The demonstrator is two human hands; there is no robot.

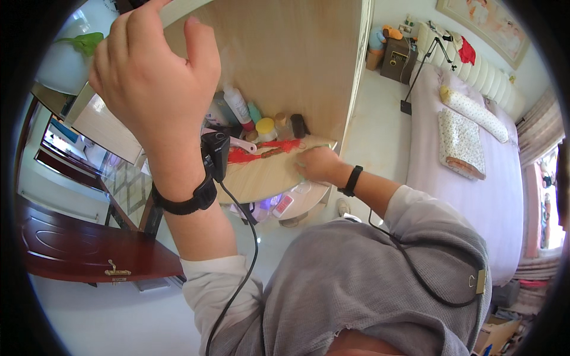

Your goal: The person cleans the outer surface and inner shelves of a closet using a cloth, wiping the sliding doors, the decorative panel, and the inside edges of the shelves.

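My left hand (pixel 153 66) is raised at the upper left, back of the hand towards me, thumb apart, near the edge of an upper board (pixel 182 10); its fingertips are partly hidden. My right hand (pixel 318 164), slightly blurred, is low over the outer edge of a rounded wooden shelf (pixel 262 180). Something pale green shows at its fingers, too unclear to name. Left of that hand lie red tassels (pixel 285 144) with a brown cord-like piece. A pink-handled item (pixel 242 144) lies behind them. Bottles and a yellow-lidded jar (pixel 266 128) stand against the wooden panel.
A lower shelf holds a pink-and-white packet (pixel 283 206) and purple items. A round white vessel with a green leaf (pixel 87 43) is at the upper left. A dark red door (pixel 89 240) is at left. To the right are a bed (pixel 463 213), a black tripod (pixel 421 71) and a small safe (pixel 398 60).
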